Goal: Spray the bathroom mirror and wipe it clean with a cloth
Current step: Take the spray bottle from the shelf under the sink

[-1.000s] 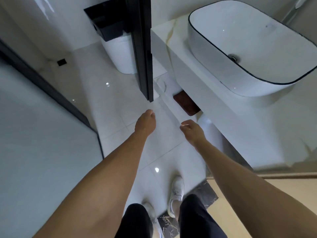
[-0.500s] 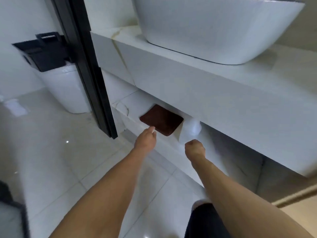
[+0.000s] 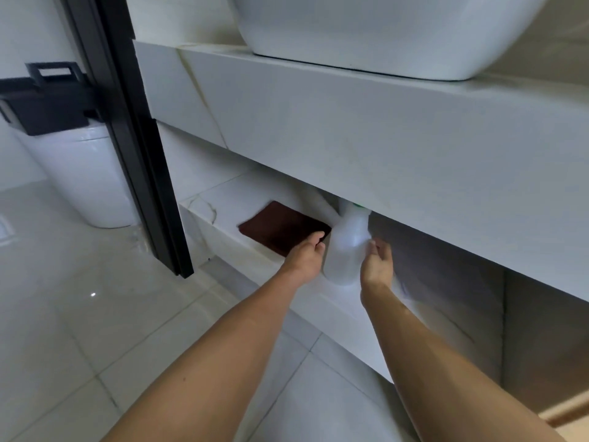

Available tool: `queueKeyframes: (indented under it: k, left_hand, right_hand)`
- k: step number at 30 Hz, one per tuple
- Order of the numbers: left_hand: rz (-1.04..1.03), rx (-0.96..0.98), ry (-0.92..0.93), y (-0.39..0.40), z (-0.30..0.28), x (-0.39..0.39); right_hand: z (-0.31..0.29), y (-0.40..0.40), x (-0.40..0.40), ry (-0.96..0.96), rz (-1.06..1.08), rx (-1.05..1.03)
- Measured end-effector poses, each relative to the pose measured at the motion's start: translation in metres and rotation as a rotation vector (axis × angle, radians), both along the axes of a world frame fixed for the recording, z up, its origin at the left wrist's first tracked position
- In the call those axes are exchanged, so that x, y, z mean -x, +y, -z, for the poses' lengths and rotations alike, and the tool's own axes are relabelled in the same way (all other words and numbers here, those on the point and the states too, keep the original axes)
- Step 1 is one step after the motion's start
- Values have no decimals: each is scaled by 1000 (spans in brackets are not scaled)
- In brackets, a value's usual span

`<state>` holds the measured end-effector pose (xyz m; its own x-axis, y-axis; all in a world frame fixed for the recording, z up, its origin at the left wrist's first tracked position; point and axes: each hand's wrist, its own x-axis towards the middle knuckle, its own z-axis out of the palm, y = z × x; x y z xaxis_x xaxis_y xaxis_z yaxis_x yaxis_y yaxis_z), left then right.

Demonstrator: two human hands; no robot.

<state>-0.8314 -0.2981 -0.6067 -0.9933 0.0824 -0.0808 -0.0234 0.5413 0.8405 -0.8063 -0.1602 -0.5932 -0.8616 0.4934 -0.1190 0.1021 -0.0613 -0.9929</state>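
A folded dark brown cloth [image 3: 280, 229] lies on the low shelf under the vanity counter. Just to its right stands a translucent white spray bottle [image 3: 347, 247], its top hidden behind the counter's front edge. My left hand [image 3: 307, 256] reaches over the near edge of the cloth, fingers loosely extended, fingertips at the cloth beside the bottle. My right hand [image 3: 377, 264] is at the bottle's right side with fingers partly spread, touching or nearly touching it. The mirror is out of view.
The thick white marble counter [image 3: 366, 138] overhangs the shelf, carrying a white basin [image 3: 382, 33]. A black door frame [image 3: 134, 138] stands at the left, with a white toilet [image 3: 86, 173] behind it. Glossy white floor tiles [image 3: 95, 330] spread below.
The view has dropped from above the basin to shelf level. Both hands moved forward under the counter, the left onto the cloth's edge and the right up beside the spray bottle.
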Motion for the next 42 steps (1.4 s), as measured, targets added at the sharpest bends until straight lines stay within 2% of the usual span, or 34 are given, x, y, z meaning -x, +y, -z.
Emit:
queueKeyframes:
  k: [3, 7, 11, 13, 15, 17, 19, 25, 30, 35, 39, 42]
  left_hand:
    - [15, -52, -47, 11, 5, 9]
    - [17, -114, -69, 24, 3, 11]
    - [38, -141, -58, 29, -5, 2]
    - [77, -138, -33, 25, -12, -2]
    - [90, -125, 35, 15, -18, -3]
    - [71, -116, 105, -2, -24, -3]
    - [53, -155, 126, -25, -29, -8]
    - [-95, -276, 97, -104, -38, -44]
    - [-247, -128, 63, -175, -50, -79]
    - [-377, -63, 51, -247, -71, -120]
    - [-513, 54, 50, -306, -93, -151]
    - [-620, 88, 62, -340, -118, -172]
  right_hand:
    - [8, 1, 9, 43, -114, 8]
    - [19, 3, 16, 15, -244, -181]
    - [12, 3, 20, 24, -188, -308]
    - [7, 1, 19, 35, -138, -236]
    - [3, -3, 17, 43, -135, -57]
    - [0, -8, 15, 42, -174, 152]
    - [-3, -17, 11, 34, -239, 277]
    - [0, -71, 3, -35, -509, 362]
    - [4, -142, -4, -119, -722, 428]
    - [1, -225, -18, -183, -913, 538]
    - [-21, -298, -29, -215, -1062, 525]
    - [-60, -354, -30, -139, -1176, 468]
